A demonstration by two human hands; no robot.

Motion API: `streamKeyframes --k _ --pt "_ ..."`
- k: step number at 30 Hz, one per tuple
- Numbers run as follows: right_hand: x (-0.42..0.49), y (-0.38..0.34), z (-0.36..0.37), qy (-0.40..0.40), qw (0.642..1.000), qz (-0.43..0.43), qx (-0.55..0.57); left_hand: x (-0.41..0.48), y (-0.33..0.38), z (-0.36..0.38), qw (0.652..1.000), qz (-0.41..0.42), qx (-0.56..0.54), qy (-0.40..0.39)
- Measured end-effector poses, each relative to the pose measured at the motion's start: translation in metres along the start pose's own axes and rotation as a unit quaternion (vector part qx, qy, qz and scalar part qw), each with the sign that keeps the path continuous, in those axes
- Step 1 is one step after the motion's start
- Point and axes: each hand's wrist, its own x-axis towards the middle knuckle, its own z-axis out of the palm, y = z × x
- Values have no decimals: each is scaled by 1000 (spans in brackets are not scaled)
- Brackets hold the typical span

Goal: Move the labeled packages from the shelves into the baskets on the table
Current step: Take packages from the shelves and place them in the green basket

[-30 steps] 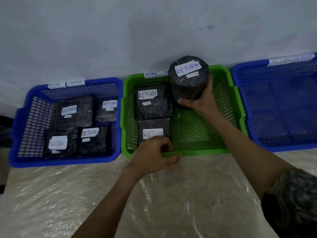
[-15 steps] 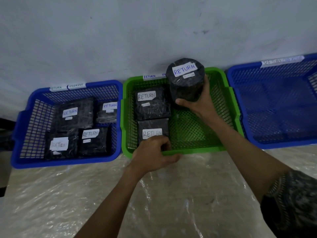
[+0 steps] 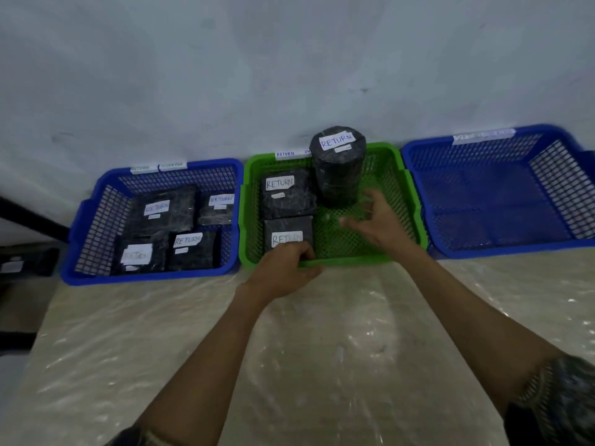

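Gripping green basket (image 3: 354, 261) rim with left fingers (image 3: 304, 252); right fingers (image 3: 377, 201) splayed, empty

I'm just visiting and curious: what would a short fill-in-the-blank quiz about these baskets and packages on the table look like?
1. The left blue basket holds ____ labeled packages.
2. The cylinder package stands ____ in the green basket.
3. The right hand holds ____, while the left hand grips the green basket's near rim.
Missing words: four; upright; nothing.
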Motion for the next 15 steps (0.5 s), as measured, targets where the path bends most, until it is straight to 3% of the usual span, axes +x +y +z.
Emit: streamKeyframes --k 7,15 --pt "-89 -38 16 21 998 -44 40 -67 13 -44 998 10 -21 50" --pt "-235 -79 70 -1 995 -104 9 -194 -8 -93 986 38 -95 133"
